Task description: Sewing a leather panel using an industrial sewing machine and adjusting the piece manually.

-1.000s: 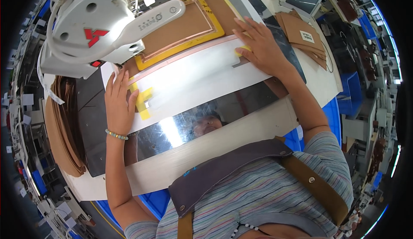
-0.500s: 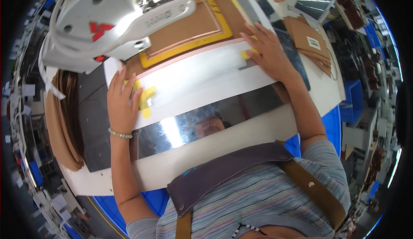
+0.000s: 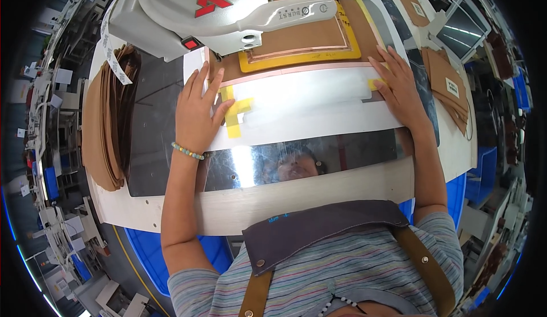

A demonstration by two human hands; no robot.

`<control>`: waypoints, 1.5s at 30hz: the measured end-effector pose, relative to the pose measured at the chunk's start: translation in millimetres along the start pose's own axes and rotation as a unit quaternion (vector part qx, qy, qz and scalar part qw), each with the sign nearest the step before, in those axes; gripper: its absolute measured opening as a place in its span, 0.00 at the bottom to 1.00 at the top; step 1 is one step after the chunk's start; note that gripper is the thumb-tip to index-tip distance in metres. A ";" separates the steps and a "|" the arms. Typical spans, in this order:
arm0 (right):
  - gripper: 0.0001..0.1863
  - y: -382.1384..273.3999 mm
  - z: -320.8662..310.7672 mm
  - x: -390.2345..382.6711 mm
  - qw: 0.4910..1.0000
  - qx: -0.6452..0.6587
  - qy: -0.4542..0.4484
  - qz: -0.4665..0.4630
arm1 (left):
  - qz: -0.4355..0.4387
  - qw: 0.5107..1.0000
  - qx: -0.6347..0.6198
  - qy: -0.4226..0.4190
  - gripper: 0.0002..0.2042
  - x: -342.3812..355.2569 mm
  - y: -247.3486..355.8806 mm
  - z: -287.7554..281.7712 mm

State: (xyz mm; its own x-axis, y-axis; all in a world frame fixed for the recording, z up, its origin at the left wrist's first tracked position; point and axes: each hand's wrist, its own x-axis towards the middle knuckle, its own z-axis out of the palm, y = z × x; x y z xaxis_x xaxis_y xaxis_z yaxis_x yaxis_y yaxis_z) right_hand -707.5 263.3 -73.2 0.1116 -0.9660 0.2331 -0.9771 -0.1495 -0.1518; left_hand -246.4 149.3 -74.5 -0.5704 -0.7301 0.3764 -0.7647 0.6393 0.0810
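My left hand (image 3: pixel 199 101) lies flat, fingers spread, at the left edge of a white sheet (image 3: pixel 296 97) marked with strips of yellow tape (image 3: pixel 232 117). At the sheet's right edge my right hand (image 3: pixel 400 86) rests with its fingers apart, beside another bit of yellow tape (image 3: pixel 375 84). Neither hand grips anything. Beyond the sheet lies a brown flat piece (image 3: pixel 367 29), with a yellow frame (image 3: pixel 273 65) on top of it. A white sewing machine head (image 3: pixel 199 9) with a long lever (image 3: pixel 307 12) hangs over the frame's left part and hides some of it.
A stack of brown pieces (image 3: pixel 105 129) stands at the table's left. More brown pieces (image 3: pixel 441 80) lie at the right, below a tilted screen (image 3: pixel 464 29). A shiny metal plate (image 3: pixel 268 166) runs along the near side. Blue bins (image 3: pixel 481 174) sit beside and below the table.
The whole view has swung, so the machine and table appear farther right. Both hands remain flat at the same edges of the white sheet.
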 end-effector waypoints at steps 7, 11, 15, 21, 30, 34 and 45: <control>0.26 1.9 0.0 -1.2 1.000 0.006 0.003 0.000 | 0.008 0.998 -0.037 -0.045 0.25 -1.8 -0.7 0.9; 0.26 4.0 2.5 -1.7 1.000 0.006 0.021 -0.022 | 0.014 0.998 -0.026 -0.047 0.24 -4.5 2.3 -4.6; 0.27 10.9 9.7 -3.9 0.999 -0.001 0.043 -0.028 | 0.027 0.998 -0.037 -0.053 0.24 -1.4 3.8 -4.1; 0.23 17.1 0.6 -3.2 0.993 -0.049 0.100 -0.041 | 0.054 0.996 -0.063 -0.040 0.23 -1.7 1.2 -3.9; 0.16 160.6 -94.1 -60.6 0.960 -0.089 0.143 0.223 | 0.027 0.998 -0.056 -0.033 0.22 3.9 3.8 -4.1; 0.09 208.4 -80.0 -66.3 0.967 0.051 -0.003 0.248 | 0.000 0.997 -0.082 -0.010 0.21 -6.3 -4.4 -15.2; 0.06 52.8 -105.1 73.2 0.955 0.289 0.037 0.062 | 0.000 0.987 -0.161 -0.026 0.16 27.5 -38.2 -25.7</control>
State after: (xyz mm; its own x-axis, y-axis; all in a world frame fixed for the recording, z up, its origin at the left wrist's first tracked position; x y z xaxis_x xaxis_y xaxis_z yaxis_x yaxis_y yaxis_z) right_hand -769.9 206.9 36.8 -0.0331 -0.9694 0.2434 -0.7169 -0.1467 -0.6816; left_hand -225.1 111.1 -43.4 -0.5917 -0.7354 0.3303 -0.6338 0.6775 0.3731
